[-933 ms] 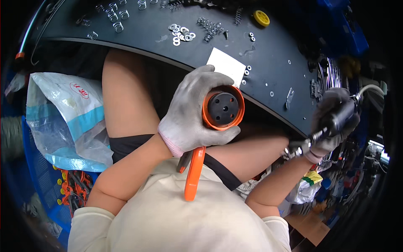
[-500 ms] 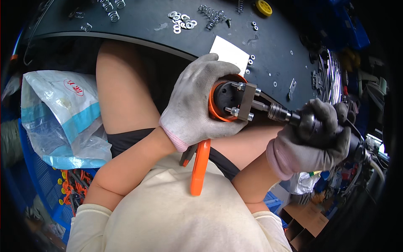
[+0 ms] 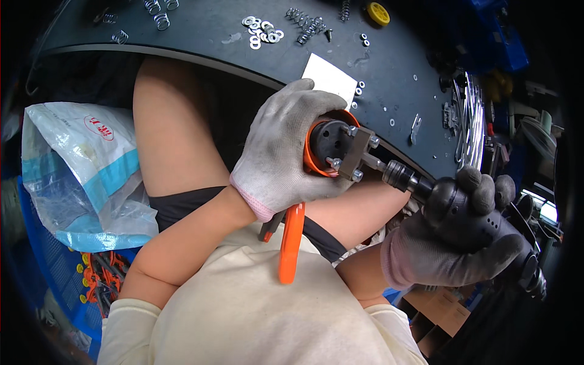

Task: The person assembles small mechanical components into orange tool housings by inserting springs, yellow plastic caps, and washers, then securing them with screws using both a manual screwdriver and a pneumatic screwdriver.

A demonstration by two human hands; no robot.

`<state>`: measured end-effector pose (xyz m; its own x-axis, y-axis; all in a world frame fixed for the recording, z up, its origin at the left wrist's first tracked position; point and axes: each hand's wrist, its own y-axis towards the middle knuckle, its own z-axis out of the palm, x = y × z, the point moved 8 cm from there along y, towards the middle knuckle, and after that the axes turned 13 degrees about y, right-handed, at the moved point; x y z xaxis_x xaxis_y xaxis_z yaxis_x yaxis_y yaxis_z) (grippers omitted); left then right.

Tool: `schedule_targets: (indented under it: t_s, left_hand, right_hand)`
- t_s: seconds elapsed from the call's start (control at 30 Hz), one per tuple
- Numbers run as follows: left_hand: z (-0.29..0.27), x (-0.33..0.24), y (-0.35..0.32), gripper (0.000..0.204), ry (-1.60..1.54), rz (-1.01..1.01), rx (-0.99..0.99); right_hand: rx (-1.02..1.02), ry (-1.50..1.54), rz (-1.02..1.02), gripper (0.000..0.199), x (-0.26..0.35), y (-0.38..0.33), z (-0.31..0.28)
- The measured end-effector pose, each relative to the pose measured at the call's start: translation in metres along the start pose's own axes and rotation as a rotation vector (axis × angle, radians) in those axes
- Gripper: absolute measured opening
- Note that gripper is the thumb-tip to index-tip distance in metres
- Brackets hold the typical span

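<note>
My left hand (image 3: 277, 149), in a grey glove, wraps round the orange rim (image 3: 311, 163) of a round-headed tool. Its orange handle (image 3: 291, 246) hangs down against my shirt. Inside the rim sits a black disc (image 3: 328, 140) with small holes. My gloved right hand (image 3: 435, 252) grips a black power driver (image 3: 465, 219), its thumb stretched out along the body. On the driver's tip is a steel block (image 3: 356, 153) with bolts, whose ends lie over the disc's edge; whether they sit in the holes I cannot tell.
On the dark table lie washers (image 3: 261, 33), springs (image 3: 307, 25), a yellow wheel (image 3: 378, 13) and a white card (image 3: 328, 79). A clear-and-blue plastic bag (image 3: 91, 176) stands at my left, above a blue crate (image 3: 55, 267) with orange tools. Metal rods (image 3: 471, 121) lie at right.
The driver has tilted, its rear end dropping lower, and the steel block has turned with it. My right hand has lowered and its fingers have loosened. My left hand keeps its hold.
</note>
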<state>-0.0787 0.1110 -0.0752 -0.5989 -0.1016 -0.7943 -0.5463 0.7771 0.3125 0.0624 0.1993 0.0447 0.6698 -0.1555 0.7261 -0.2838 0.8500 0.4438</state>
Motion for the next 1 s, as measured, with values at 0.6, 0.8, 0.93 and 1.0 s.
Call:
schedule_targets:
  t_s: [0.6,0.8,0.93,1.0]
  left_hand:
    - [-0.005,0.000,-0.002,0.067,0.015,-0.004,-0.098]
    - [-0.006,0.001,-0.001,0.057,-0.135,-0.078,-0.091]
    - [-0.006,-0.002,-0.002,0.062,-0.109,-0.061,-0.054]
    - [-0.004,-0.002,-0.002,0.061,-0.086,-0.042,-0.051]
  right_hand:
    - [0.401,-0.275,-0.122,0.036,-0.030,0.023,0.051]
    - [0.498,-0.298,0.109,0.042,-0.045,0.023,0.073]
    - [0.487,0.040,0.156,0.046,-0.045,0.028,0.070]
    - [0.510,-0.035,0.108,0.048,-0.048,0.026,0.068]
